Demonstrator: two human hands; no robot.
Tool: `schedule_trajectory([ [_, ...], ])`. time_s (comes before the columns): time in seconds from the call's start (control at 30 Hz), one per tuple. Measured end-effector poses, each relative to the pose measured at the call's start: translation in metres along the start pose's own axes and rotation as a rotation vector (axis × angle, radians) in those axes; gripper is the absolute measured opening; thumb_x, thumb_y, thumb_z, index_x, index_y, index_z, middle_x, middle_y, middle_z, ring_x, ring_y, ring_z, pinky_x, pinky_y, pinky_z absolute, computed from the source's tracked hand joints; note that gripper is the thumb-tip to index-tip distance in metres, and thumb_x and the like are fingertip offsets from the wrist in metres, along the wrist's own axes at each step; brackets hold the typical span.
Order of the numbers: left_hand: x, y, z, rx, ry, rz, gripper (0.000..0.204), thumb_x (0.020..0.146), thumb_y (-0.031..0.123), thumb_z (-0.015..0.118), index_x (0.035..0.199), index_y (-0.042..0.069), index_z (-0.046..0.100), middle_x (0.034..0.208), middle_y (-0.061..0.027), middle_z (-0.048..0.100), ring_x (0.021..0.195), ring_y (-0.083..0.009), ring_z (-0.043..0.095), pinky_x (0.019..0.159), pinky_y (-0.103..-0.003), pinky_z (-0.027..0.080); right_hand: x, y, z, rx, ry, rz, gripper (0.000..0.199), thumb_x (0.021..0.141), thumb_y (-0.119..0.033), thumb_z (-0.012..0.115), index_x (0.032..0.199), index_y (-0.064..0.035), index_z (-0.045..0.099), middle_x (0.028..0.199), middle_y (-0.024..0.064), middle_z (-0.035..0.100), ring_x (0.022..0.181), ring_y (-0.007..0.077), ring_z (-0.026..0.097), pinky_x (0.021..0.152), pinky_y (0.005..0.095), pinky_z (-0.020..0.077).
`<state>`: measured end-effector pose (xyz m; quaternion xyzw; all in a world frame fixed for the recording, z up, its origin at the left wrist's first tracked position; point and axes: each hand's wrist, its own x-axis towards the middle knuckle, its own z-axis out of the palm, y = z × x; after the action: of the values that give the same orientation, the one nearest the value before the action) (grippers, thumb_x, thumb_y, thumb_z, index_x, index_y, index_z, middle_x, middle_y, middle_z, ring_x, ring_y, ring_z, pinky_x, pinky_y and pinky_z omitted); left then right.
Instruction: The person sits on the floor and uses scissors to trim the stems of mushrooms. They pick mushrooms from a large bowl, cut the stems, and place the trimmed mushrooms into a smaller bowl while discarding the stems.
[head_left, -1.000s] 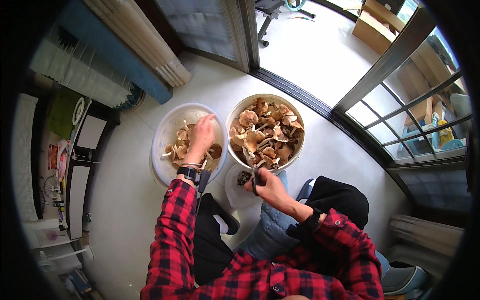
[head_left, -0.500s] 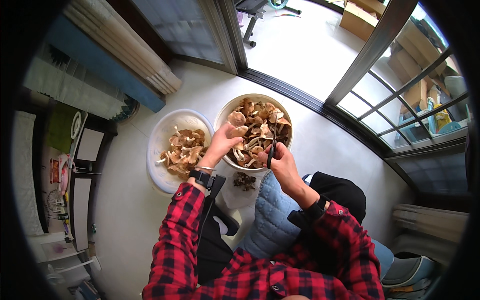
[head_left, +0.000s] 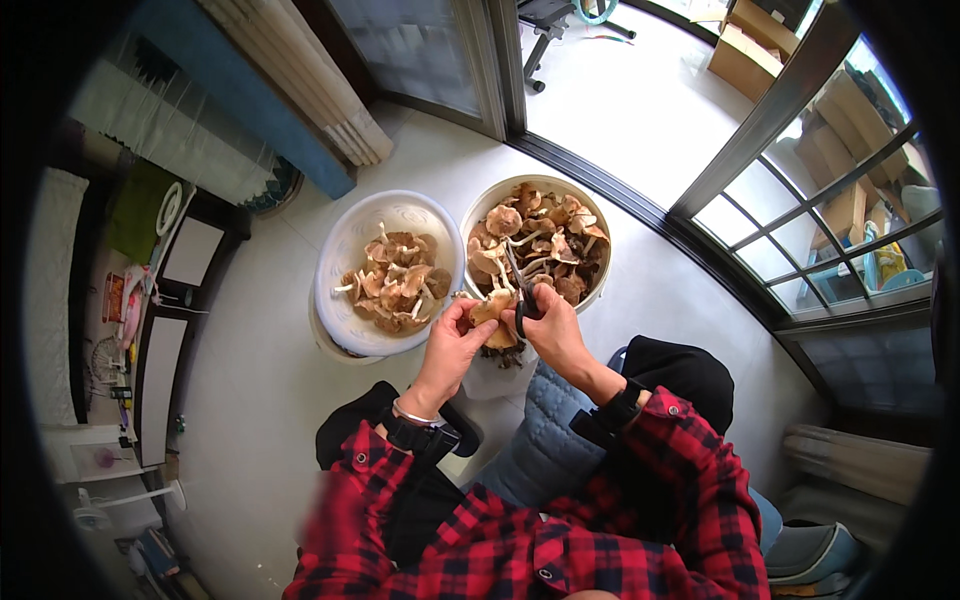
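My left hand [head_left: 450, 352] pinches a brown-capped mushroom [head_left: 490, 308] in front of the right basin's near rim. Close beside it, my right hand [head_left: 558, 332] has its fingers through the black handles of a pair of scissors [head_left: 516, 268], whose blades point away from me near the mushroom's pale stem. Whether the blades touch the stem I cannot tell. Beyond both hands, a cream basin [head_left: 604, 222] is heaped with mushrooms [head_left: 545, 225]. To the left, a white basin [head_left: 335, 236] holds a smaller pile of mushrooms [head_left: 395, 283].
Dark trimmings [head_left: 507, 357] lie on a pale sheet on the floor below my hands, partly hidden. A blue quilted cloth [head_left: 545, 425] lies by my legs. Sliding-door track [head_left: 620, 185] runs behind the right basin; a cabinet [head_left: 160, 390] stands at the left.
My left hand has drawn back toward me from over the right basin with a mushroom in its fingers. The scissors have come lower and closer to it. The whole view has shifted slightly.
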<state>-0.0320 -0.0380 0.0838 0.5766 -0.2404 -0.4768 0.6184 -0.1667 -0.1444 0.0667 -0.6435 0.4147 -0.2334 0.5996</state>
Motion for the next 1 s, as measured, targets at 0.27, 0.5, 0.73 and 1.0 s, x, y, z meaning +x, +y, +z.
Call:
schedule_trajectory([
  [0.27, 0.001, 0.005, -0.023, 0.003, -0.029, -0.108, 0.023, 0.089, 0.009, 0.069, 0.109, 0.004, 0.058, 0.095, 0.0013, 0.061, 0.083, -0.0042, 0.056, 0.074, -0.022, 0.047, -0.007, 0.022, 0.011, -0.018, -0.052, 0.125, 0.02, 0.083, -0.007, 0.071, 0.093, -0.0011, 0.056, 0.083, -0.0005, 0.061, 0.078, 0.0051, 0.054, 0.067, 0.022, 0.0451],
  [0.5, 0.001, 0.018, -0.044, -0.237, -0.212, -0.504, 0.03, 0.092, 0.012, 0.066, 0.119, 0.009, 0.052, 0.111, -0.0007, 0.06, 0.102, -0.0124, 0.062, 0.09, -0.03, 0.052, -0.011, 0.01, 0.01, 0.579, -0.177, 0.19, 0.043, 0.083, -0.019, 0.078, 0.112, -0.0019, 0.052, 0.108, 0.0079, 0.062, 0.101, 0.0131, 0.059, 0.091, 0.0279, 0.0463],
  [0.73, 0.003, 0.013, -0.036, 0.134, -0.225, -0.156, 0.031, 0.091, 0.01, 0.068, 0.119, 0.006, 0.055, 0.112, -0.0018, 0.06, 0.102, -0.0113, 0.059, 0.09, -0.028, 0.05, -0.002, -0.004, 0.001, 0.509, -0.231, 0.134, 0.038, 0.082, -0.016, 0.077, 0.106, -0.0057, 0.049, 0.1, 0.0043, 0.06, 0.092, 0.0114, 0.058, 0.083, 0.0264, 0.0476],
  [1.0, 0.015, 0.021, -0.034, 0.631, -0.116, 0.243, 0.014, 0.09, 0.012, 0.068, 0.095, -0.001, 0.068, 0.088, -0.0058, 0.069, 0.082, -0.0133, 0.064, 0.076, -0.028, 0.051, -0.002, -0.006, -0.005, 0.527, -0.237, 0.12, 0.033, 0.082, -0.006, 0.072, 0.105, -0.0065, 0.048, 0.098, 0.0023, 0.058, 0.089, 0.011, 0.058, 0.082, 0.0262, 0.0482],
])
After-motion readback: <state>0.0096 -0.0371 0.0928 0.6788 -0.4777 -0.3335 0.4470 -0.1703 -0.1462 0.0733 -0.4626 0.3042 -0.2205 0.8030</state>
